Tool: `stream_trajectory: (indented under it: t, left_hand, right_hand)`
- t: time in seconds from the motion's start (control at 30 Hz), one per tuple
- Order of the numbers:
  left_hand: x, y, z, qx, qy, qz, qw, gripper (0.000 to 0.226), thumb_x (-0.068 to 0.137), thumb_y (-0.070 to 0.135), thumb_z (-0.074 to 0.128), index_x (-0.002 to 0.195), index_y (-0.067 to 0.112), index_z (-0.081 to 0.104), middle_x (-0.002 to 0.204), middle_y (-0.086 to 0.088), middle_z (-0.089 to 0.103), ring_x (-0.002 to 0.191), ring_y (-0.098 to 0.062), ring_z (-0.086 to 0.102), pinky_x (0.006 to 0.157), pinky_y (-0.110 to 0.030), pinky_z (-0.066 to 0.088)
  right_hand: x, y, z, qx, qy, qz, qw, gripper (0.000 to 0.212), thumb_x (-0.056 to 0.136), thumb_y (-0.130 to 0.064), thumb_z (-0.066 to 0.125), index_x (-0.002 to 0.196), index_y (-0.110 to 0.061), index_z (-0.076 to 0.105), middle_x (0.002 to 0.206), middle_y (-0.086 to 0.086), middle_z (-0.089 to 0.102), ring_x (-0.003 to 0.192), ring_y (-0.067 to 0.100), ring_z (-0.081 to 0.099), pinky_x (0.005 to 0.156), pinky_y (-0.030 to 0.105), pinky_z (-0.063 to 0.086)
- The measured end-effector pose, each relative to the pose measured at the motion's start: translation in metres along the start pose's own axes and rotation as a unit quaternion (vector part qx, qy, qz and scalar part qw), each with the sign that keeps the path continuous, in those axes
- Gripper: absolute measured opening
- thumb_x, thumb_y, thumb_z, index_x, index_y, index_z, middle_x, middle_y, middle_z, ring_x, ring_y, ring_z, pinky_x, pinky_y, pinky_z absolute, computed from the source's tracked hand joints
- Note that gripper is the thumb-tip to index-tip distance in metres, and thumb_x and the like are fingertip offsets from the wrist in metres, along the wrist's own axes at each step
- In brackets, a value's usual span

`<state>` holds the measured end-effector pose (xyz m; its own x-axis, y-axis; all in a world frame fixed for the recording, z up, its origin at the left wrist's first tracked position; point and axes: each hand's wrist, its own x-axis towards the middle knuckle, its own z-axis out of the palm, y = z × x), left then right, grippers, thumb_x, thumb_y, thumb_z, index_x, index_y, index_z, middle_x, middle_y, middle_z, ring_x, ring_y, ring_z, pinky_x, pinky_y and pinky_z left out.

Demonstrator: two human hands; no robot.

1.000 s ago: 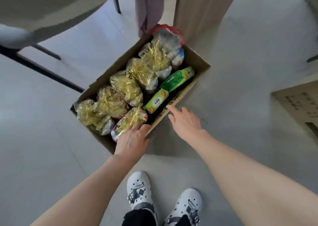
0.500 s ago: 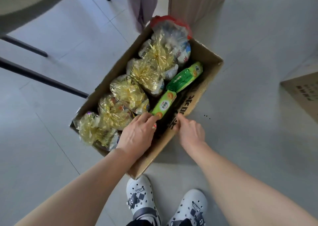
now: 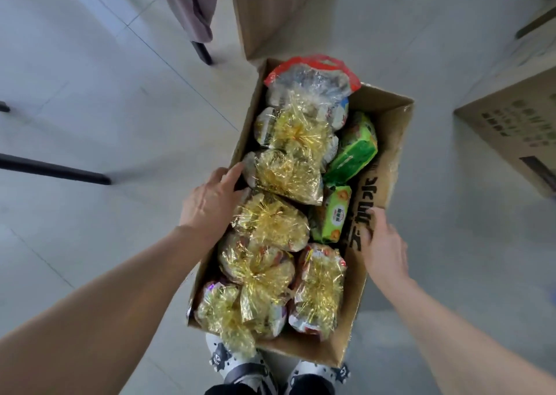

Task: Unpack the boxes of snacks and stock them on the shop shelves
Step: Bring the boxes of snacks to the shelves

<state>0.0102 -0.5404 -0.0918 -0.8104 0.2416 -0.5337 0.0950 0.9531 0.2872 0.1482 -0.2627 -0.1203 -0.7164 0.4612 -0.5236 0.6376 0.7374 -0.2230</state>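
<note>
Item: cardboard box (image 3: 379, 142), brown, open-topped, long, centre of the frame, running from the lower middle toward the upper right; black printed characters on the inside of its right wall; its near end covers the toes of a pair of white shoes (image 3: 224, 360)
Contents: clear snack bags (image 3: 270, 224) tied with gold tinsel bows, packed in a row along the left side and across the near end; one red-topped bag (image 3: 311, 74) at the far end; two green packets (image 3: 353, 151) along the right side
Left hand (image 3: 210, 203): on the left rim, fingers bent over the edge, fingertips touching a bag
Right hand (image 3: 383, 245): fingers curled round the right wall
Surroundings: grey tiled floor (image 3: 90, 78); a second box (image 3: 517, 130) at the right edge
</note>
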Motion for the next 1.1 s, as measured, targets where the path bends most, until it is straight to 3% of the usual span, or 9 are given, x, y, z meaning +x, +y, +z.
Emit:
stream_trajectory:
  t: [0.07, 0.13, 0.2, 0.43, 0.6, 0.83, 1.1]
  left_hand:
    - [0.009, 0.002, 0.005, 0.005, -0.023, -0.018, 1.000, 0.056, 0.101, 0.038, 0.040, 0.152, 0.034, 0.018, 0.111, -0.011, 0.059, 0.082, -0.031, 0.059, 0.074, -0.045, 0.053]
    - [0.017, 0.003, 0.005, 0.016, -0.043, -0.052, 0.998, 0.060, 0.102, 0.033, 0.041, 0.154, 0.036, 0.012, 0.088, -0.013, 0.056, 0.074, -0.028, 0.053, 0.070, -0.042, 0.051]
    - [0.023, 0.002, 0.004, 0.031, -0.062, -0.068, 0.995, 0.066, 0.101, 0.027, 0.045, 0.153, 0.043, 0.009, 0.081, -0.013, 0.050, 0.073, -0.028, 0.052, 0.070, -0.041, 0.051]
    - [-0.014, 0.022, -0.011, 0.003, -0.053, -0.052, 0.997, 0.065, 0.097, 0.026, 0.046, 0.153, 0.040, 0.017, 0.079, -0.019, 0.057, 0.068, -0.030, 0.053, 0.070, -0.044, 0.052]
    - [-0.077, 0.072, -0.058, 0.022, -0.060, -0.023, 0.998, 0.074, 0.094, 0.013, 0.048, 0.153, 0.041, 0.014, 0.081, -0.024, 0.063, 0.070, -0.032, 0.055, 0.072, -0.042, 0.050]
    - [-0.180, 0.184, -0.163, 0.066, -0.053, 0.079, 0.993, 0.082, 0.089, 0.007, 0.051, 0.155, 0.038, 0.012, 0.100, -0.027, 0.065, 0.090, -0.045, 0.060, 0.079, -0.048, 0.051]
    - [-0.306, 0.317, -0.275, 0.119, -0.035, 0.230, 0.965, 0.078, 0.089, 0.007, 0.051, 0.153, 0.039, 0.019, 0.105, -0.027, 0.062, 0.094, -0.044, 0.060, 0.082, -0.045, 0.053]
  right_hand:
    - [0.006, -0.001, 0.001, 0.029, 0.030, -0.005, 0.999, 0.028, 0.103, -0.024, 0.047, 0.130, -0.026, 0.042, 0.103, 0.015, 0.065, 0.087, 0.041, 0.061, 0.077, 0.047, 0.048]
    - [0.013, -0.001, 0.001, 0.050, 0.041, -0.002, 0.998, 0.025, 0.102, -0.019, 0.049, 0.126, -0.026, 0.045, 0.082, 0.012, 0.063, 0.080, 0.038, 0.060, 0.073, 0.045, 0.051]
    - [0.019, 0.000, -0.001, 0.055, 0.031, 0.005, 0.998, 0.025, 0.101, -0.015, 0.051, 0.122, -0.027, 0.046, 0.067, 0.006, 0.054, 0.073, 0.035, 0.057, 0.069, 0.043, 0.051]
    - [-0.012, 0.014, -0.040, 0.092, 0.037, -0.030, 0.995, 0.030, 0.097, 0.000, 0.052, 0.120, -0.020, 0.050, 0.056, 0.005, 0.053, 0.046, 0.019, 0.044, 0.045, 0.029, 0.043]
    - [-0.074, 0.043, -0.114, 0.090, 0.056, -0.012, 0.994, 0.030, 0.098, -0.005, 0.054, 0.121, -0.023, 0.051, 0.054, 0.005, 0.053, 0.048, 0.022, 0.049, 0.053, 0.037, 0.054]
    - [-0.198, 0.083, -0.260, 0.104, 0.076, 0.062, 0.990, 0.029, 0.100, -0.017, 0.053, 0.125, -0.030, 0.048, 0.076, 0.014, 0.061, 0.077, 0.031, 0.056, 0.073, 0.040, 0.052]
    - [-0.381, 0.123, -0.391, 0.130, 0.186, 0.146, 0.963, 0.030, 0.098, -0.013, 0.056, 0.126, -0.021, 0.052, 0.078, 0.015, 0.063, 0.079, 0.034, 0.057, 0.070, 0.040, 0.050]
